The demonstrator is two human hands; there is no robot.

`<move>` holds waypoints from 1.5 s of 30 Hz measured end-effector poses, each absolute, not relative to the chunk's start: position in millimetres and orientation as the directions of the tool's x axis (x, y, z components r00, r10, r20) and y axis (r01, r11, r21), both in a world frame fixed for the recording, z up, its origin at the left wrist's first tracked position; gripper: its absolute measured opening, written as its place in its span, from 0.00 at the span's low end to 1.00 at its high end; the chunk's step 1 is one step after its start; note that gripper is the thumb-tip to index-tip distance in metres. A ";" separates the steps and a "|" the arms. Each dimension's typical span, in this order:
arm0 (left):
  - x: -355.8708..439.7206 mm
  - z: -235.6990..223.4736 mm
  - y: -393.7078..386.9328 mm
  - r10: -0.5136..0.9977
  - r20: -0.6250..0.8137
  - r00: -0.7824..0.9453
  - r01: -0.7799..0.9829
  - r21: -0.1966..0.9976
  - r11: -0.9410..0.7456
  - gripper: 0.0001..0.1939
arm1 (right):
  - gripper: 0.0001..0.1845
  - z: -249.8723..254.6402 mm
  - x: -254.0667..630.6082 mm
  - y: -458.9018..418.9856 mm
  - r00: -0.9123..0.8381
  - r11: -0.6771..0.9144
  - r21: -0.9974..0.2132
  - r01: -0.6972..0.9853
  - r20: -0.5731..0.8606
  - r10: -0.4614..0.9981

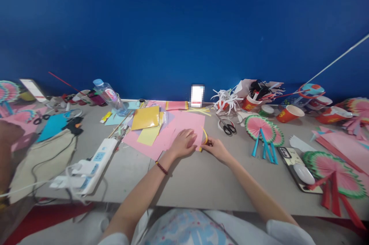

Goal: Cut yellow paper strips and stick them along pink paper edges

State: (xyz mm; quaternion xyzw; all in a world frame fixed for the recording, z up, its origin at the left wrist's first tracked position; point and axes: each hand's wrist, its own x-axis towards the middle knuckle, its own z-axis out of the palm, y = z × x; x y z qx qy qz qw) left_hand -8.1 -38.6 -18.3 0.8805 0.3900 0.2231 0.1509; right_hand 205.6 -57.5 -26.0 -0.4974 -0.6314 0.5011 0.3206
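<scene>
My left hand [183,144] lies flat on a sheet of pink paper [188,120], its fingers stretched out near the sheet's right edge. Just beside it, my right hand [215,149] pinches a narrow yellow paper strip [205,134], which curves upward along that edge. The strip's lower end shows between the two hands; the fingertips partly cover it. Behind my left hand rest a yellow paper pack [145,117] in clear wrapping and a paler yellow sheet [148,136]. Several loose yellow strips [198,111] lie at the back, before a blurred-out phone [197,96].
Black scissors [230,128] and pink paper fans [260,129] are to the right, with paper cups [290,113] behind. A phone with a white mouse [304,174] lies near the front. To the left are a power strip [99,164], a tilted bottle [109,95] and another person's arm [7,153].
</scene>
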 end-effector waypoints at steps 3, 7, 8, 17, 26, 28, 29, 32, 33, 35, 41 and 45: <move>-8.2 -18.9 -38.5 0.756 0.273 0.595 0.624 0.435 -0.649 0.23 | 0.13 -22.2 203.3 -58.1 -0.288 0.045 -0.919 0.391 -0.076 0.955; -8.6 -18.9 -38.5 0.759 0.271 0.593 0.628 0.435 -0.646 0.22 | 0.12 -18.7 201.0 -58.5 -0.277 0.094 -0.881 0.464 -0.043 0.960; -8.6 -18.6 -38.6 0.758 0.271 0.593 0.626 0.437 -0.646 0.22 | 0.11 -18.8 200.9 -58.4 -0.274 0.104 -0.874 0.474 -0.034 0.961; -8.4 -19.5 -38.4 0.763 0.267 0.588 0.624 0.451 -0.638 0.22 | 0.09 -27.0 200.4 -57.5 -0.250 0.144 -0.848 0.510 0.014 0.968; -8.4 -19.7 -38.4 0.764 0.261 0.590 0.630 0.442 -0.638 0.22 | 0.09 -25.8 198.9 -57.1 -0.238 0.140 -0.844 0.517 0.016 0.971; -8.4 -20.7 -38.3 0.761 0.265 0.592 0.628 0.439 -0.642 0.22 | 0.08 -26.4 198.7 -57.0 -0.235 0.151 -0.842 0.518 0.029 0.971; -8.5 -21.2 -38.2 0.760 0.265 0.593 0.627 0.439 -0.643 0.22 | 0.08 -26.8 198.5 -57.0 -0.235 0.158 -0.840 0.519 0.038 0.971; -8.8 -21.5 -38.1 0.761 0.265 0.592 0.628 0.441 -0.641 0.22 | 0.08 -27.6 198.4 -56.8 -0.238 0.173 -0.833 0.526 0.051 0.970; -8.8 -21.1 -38.2 0.762 0.264 0.591 0.628 0.442 -0.640 0.22 | 0.08 -27.9 198.5 -56.7 -0.239 0.175 -0.829 0.531 0.052 0.970; -8.8 -19.8 -38.4 0.762 0.264 0.592 0.628 0.441 -0.641 0.22 | 0.08 -28.3 198.9 -56.3 -0.234 0.170 -0.824 0.541 0.047 0.971; -8.3 -18.6 -38.7 0.758 0.267 0.595 0.630 0.431 -0.646 0.22 | 0.08 -27.9 199.6 -56.6 -0.236 0.170 -0.829 0.533 0.047 0.971; -8.4 -19.4 -38.7 0.756 0.269 0.596 0.625 0.436 -0.648 0.22 | 0.07 -26.8 198.7 -57.6 -0.235 0.176 -0.825 0.538 0.054 0.970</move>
